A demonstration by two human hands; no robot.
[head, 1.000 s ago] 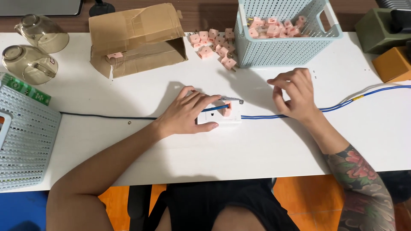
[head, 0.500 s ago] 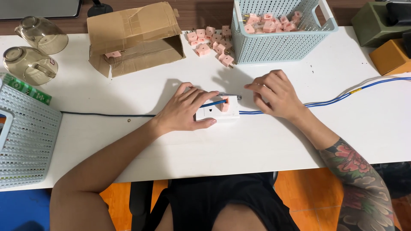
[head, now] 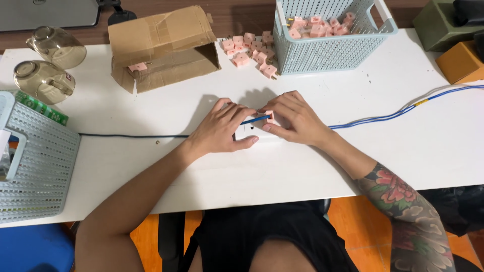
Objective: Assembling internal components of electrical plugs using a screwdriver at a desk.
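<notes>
Left hand (head: 219,132) curled over a white block (head: 249,132) at mid-bench, fingers pressing it. Right hand (head: 292,120) pinching a pink piece (head: 269,115) against it. White bench (head: 151,166); blue cable (head: 383,117) toward right edge.

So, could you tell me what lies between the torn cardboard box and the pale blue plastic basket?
In the head view, loose small pink blocks lie on the white table.

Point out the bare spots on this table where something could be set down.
Bare: the table right of the right hand, below the blue cable; the near edge strip; the patch between box and left hand. Crowded: pink blocks by the basket, and around both hands.
</notes>
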